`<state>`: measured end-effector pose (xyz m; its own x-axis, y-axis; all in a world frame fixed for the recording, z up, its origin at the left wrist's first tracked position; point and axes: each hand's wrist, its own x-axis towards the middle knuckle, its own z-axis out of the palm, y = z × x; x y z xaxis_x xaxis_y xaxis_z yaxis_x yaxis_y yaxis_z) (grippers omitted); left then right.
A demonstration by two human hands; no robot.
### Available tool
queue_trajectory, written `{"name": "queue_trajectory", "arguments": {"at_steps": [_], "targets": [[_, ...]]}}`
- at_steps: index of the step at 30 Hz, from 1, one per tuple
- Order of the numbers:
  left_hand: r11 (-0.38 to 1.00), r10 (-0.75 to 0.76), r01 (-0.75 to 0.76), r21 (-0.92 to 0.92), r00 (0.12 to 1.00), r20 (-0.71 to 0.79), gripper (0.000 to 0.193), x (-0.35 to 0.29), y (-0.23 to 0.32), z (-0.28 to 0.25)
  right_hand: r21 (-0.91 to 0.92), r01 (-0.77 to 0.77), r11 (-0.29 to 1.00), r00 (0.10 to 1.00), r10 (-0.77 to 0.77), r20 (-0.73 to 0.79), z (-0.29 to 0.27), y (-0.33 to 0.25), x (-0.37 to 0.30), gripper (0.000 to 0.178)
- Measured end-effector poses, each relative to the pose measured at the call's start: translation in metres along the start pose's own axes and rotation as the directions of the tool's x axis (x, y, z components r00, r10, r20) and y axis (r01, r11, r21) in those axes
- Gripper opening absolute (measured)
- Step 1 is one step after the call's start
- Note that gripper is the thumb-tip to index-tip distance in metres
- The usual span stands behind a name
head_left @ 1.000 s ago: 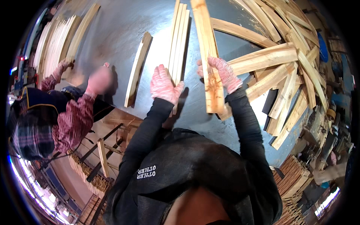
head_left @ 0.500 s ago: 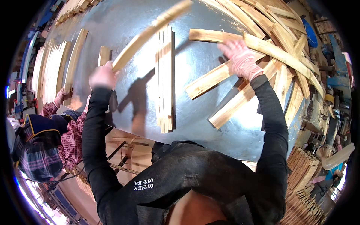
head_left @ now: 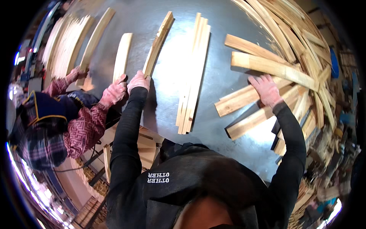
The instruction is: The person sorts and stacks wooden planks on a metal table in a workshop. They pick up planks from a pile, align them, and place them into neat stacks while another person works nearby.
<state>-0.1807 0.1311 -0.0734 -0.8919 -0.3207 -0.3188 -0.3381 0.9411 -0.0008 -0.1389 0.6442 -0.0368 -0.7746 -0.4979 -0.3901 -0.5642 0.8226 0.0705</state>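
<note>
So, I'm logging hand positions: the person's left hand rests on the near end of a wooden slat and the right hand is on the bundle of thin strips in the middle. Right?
Not quite. In the head view the right hand lies on the heap of wooden slats at the right, apart from the bundle of thin strips. The left hand is on the slat end.
</note>
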Motion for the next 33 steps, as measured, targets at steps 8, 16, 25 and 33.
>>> {"name": "queue_trajectory", "arguments": {"at_steps": [8,16,25,33], "targets": [[0.988,0.122,-0.055,0.146,0.856,-0.502,0.069,-0.002,-0.042,-0.007,0.058,0.043,0.997,0.992,-0.035,-0.120,0.010,0.011,-0.003,0.088],[0.865,0.295,-0.266,-0.425,0.955,0.004,0.125,-0.118,0.090,0.045,0.538,-0.030,0.842,0.782,0.355,-0.512,-0.104,0.046,-0.005,0.089],[0.832,0.201,-0.133,-0.538,0.977,0.070,0.108,-0.109,0.107,0.063,0.870,0.249,-0.425,0.941,0.318,-0.114,-0.134,0.032,0.022,0.070],[0.927,0.140,-0.087,-0.364,0.983,0.121,0.098,-0.097,0.025,0.035,0.312,0.126,-0.942,0.992,0.116,-0.051,0.022,-0.100,0.117,0.058]]}}
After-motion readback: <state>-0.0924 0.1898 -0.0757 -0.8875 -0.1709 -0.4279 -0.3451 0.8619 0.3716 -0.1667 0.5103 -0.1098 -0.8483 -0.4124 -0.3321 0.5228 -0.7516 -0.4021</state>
